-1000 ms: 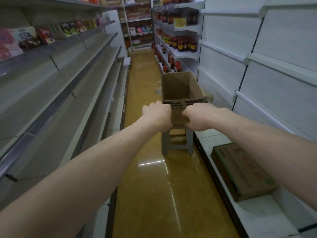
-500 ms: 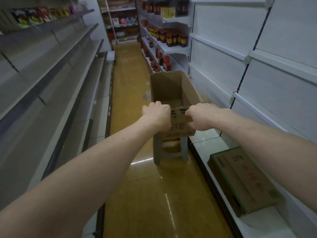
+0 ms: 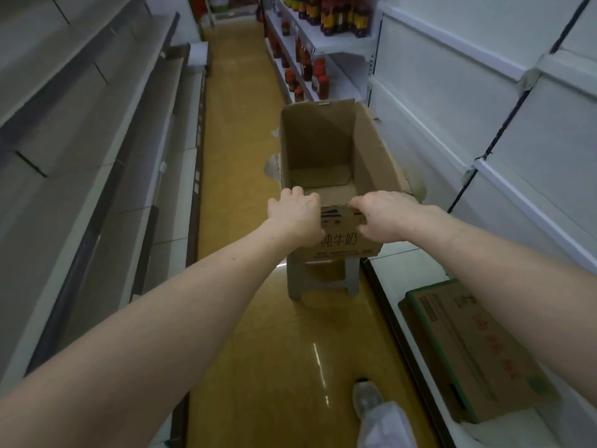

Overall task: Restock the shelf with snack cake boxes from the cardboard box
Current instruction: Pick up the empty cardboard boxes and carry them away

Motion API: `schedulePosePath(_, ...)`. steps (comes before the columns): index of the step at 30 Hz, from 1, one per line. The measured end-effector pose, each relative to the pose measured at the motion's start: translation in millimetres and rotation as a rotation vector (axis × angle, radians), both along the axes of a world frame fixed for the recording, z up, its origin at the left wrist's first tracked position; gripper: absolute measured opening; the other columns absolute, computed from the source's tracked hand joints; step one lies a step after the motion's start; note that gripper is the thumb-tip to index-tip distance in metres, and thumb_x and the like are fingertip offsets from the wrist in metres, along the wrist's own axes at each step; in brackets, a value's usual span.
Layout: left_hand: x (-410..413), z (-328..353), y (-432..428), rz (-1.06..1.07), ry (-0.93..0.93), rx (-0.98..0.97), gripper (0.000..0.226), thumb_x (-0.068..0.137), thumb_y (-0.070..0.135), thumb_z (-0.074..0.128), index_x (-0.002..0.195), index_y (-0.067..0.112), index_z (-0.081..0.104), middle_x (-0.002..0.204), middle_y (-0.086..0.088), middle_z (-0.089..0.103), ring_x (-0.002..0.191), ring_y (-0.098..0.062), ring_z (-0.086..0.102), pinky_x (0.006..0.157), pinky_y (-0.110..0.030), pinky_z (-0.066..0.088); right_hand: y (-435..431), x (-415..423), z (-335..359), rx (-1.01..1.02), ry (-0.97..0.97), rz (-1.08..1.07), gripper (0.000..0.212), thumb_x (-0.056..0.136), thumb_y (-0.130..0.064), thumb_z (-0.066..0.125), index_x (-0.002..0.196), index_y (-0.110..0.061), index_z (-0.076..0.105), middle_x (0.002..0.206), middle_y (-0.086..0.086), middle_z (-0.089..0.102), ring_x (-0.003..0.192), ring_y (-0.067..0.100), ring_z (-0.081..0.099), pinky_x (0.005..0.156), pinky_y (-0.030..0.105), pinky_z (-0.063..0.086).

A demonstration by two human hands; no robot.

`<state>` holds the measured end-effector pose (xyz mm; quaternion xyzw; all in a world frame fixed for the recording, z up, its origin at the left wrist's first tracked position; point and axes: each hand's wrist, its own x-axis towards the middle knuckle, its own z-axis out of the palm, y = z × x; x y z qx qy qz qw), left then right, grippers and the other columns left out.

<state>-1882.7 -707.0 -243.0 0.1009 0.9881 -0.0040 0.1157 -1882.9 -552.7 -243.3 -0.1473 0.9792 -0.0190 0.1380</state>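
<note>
Cardboard box (image 3: 336, 176), open at the top, is shown at the centre of the frame, resting on a small grey stool (image 3: 323, 279) that stands on the yellow floor (image 3: 258, 334) of the aisle. Its near wall is gripped along the upper edge by both hands: the left hand (image 3: 295, 213) is curled over the near-left corner, and the right hand (image 3: 382, 216) over the near-right part of the rim, with the fingers (image 3: 357, 202) hooked over the edge and the thumb set against the printed outer face. As far as the interior can be seen, only bare inner flaps are visible on the bottom and no snack cake boxes; the part directly behind the near wall is hidden. The box is therefore judged to be light, and its thin corrugated walls to be only moderately stiff, liable to bow or crease if squeezed mid-panel; a hold at the corners or the rim, as shown, is judged the firmest. A light box on a narrow stool is judged easy to tip or slide. Grey shelving (image 3: 97, 156) at the left of the frame appears unfilled; a closed carton (image 3: 468, 350) lies on the white bottom shelf (image 3: 403, 266) at the lower right.
</note>
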Motion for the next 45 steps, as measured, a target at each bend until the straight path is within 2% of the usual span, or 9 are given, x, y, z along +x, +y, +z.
schedulePosePath(6, -71, -35, 18, 0.089, -0.075, -0.027, 0.058, 0.087, 0.041, 0.065, 0.136, 0.018, 0.042, 0.131, -0.011, 0.046, 0.122, -0.029, 0.042, 0.102, -0.045, 0.039, 18, -81, -42, -0.033, -0.046, 0.093, 0.033, 0.093, -0.026, 0.056, 0.126, -0.025, 0.052, 0.104, -0.001, 0.057, 0.087, 0.017, 0.055, 0.054, 0.022, 0.036)
schedulePosePath(13, -139, -84, 48, 0.166, -0.156, -0.041, 0.062, 0.087, 0.037, 0.066, 0.139, 0.016, 0.040, 0.134, -0.012, 0.044, 0.125, -0.030, 0.041, 0.103, -0.046, 0.039, 43, -156, -91, 0.009, -0.115, 0.153, 0.051, 0.092, -0.021, 0.057, 0.140, -0.020, 0.041, 0.128, 0.008, 0.052, 0.113, 0.026, 0.051, 0.086, 0.037, 0.046)
schedulePosePath(18, -162, -126, 58, 0.199, -0.253, 0.030, 0.062, 0.088, 0.029, 0.065, 0.142, 0.014, 0.038, 0.134, -0.012, 0.045, 0.122, -0.030, 0.043, 0.097, -0.041, 0.043, 48, -184, -127, 0.023, -0.241, 0.200, 0.046, 0.091, -0.019, 0.057, 0.135, -0.017, 0.043, 0.117, 0.007, 0.057, 0.099, 0.024, 0.055, 0.080, 0.036, 0.052)
schedulePosePath(24, -177, -164, 55, 0.199, -0.297, -0.071, 0.043, 0.089, 0.029, 0.062, 0.129, 0.017, 0.051, 0.120, -0.007, 0.058, 0.109, -0.027, 0.054, 0.093, -0.039, 0.040, 46, -197, -157, 0.043, -0.335, 0.244, 0.036, 0.091, -0.014, 0.053, 0.126, -0.017, 0.050, 0.116, 0.008, 0.060, 0.100, 0.026, 0.058, 0.073, 0.034, 0.049)
schedulePosePath(30, -180, -185, 49, 0.237, -0.189, -0.135, 0.015, 0.086, 0.013, 0.060, 0.098, 0.021, 0.062, 0.080, 0.003, 0.056, 0.076, -0.021, 0.050, 0.087, -0.038, 0.036, 41, -202, -177, 0.057, -0.319, 0.205, 0.031, 0.092, -0.002, 0.048, 0.119, -0.013, 0.059, 0.105, 0.009, 0.063, 0.093, 0.027, 0.060, 0.072, 0.033, 0.050)
schedulePosePath(36, -174, -180, 40, 0.246, -0.166, -0.114, 0.015, 0.090, 0.008, 0.056, 0.099, 0.017, 0.065, 0.094, -0.003, 0.065, 0.093, -0.026, 0.061, 0.097, -0.039, 0.036, 30, -197, -169, 0.108, -0.271, 0.269, 0.023, 0.092, 0.004, 0.042, 0.098, -0.012, 0.057, 0.072, 0.001, 0.042, 0.078, 0.023, 0.048, 0.066, 0.031, 0.038)
schedulePosePath(39, -166, -171, 28, 0.251, -0.171, -0.115, 0.015, 0.092, 0.010, 0.055, 0.102, 0.016, 0.064, 0.094, -0.004, 0.065, 0.088, -0.024, 0.057, 0.097, -0.039, 0.037, 18, -190, -155, 0.126, -0.294, 0.319, 0.020, 0.092, 0.003, 0.041, 0.092, -0.015, 0.050, 0.077, 0.002, 0.045, 0.080, 0.022, 0.048, 0.069, 0.031, 0.038)
schedulePosePath(41, -159, -163, 18, 0.252, -0.168, -0.127, 0.017, 0.093, 0.011, 0.054, 0.104, 0.017, 0.064, 0.100, -0.004, 0.066, 0.097, -0.025, 0.061, 0.095, -0.037, 0.038, 8, -185, -143, 0.139, -0.307, 0.350, 0.018, 0.092, 0.002, 0.042, 0.090, -0.016, 0.048, 0.081, 0.002, 0.046, 0.082, 0.021, 0.047, 0.069, 0.030, 0.037)
schedulePosePath(45, -143, -139, -1, 0.265, -0.131, -0.131, 0.015, 0.093, 0.012, 0.054, 0.102, 0.019, 0.065, 0.102, -0.004, 0.067, 0.100, -0.026, 0.062, 0.090, -0.036, 0.039, -12, -174, -114, 0.164, -0.318, 0.400, 0.014, 0.092, -0.002, 0.046, 0.091, -0.015, 0.048, 0.073, -0.001, 0.042, 0.082, 0.021, 0.049, 0.068, 0.029, 0.038)
